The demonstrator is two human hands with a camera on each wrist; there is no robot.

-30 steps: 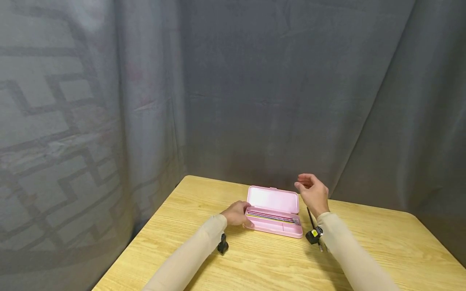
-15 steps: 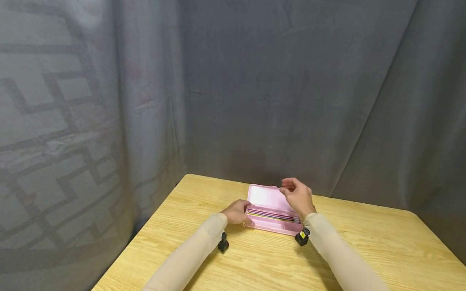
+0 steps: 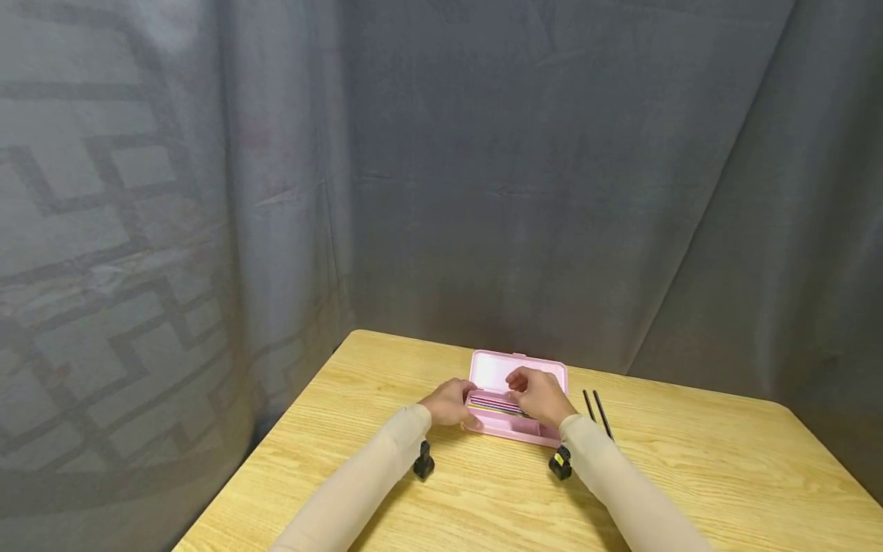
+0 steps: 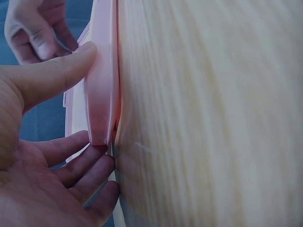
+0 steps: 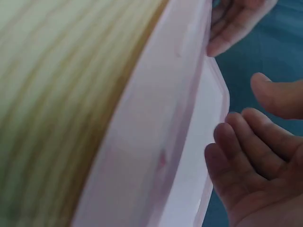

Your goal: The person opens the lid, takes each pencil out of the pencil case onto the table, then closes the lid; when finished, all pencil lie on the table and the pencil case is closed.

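Two hands at pink case point(image 3: 513, 429) | left hand point(image 3: 450, 404) fingers grip end | right hand point(image 3: 538, 396) relaxed, empty | no writing legible

The pencil case point(image 3: 513, 429) is pale pink, with striped pink, yellow and dark pencils point(image 3: 491, 405) inside; the table point(image 3: 717, 475) is light yellow wood with darker grain; two sticks point(image 3: 598, 407) are black; the curtain point(image 3: 552, 192) is plain grey; the sleeves point(image 3: 359, 491) are beige
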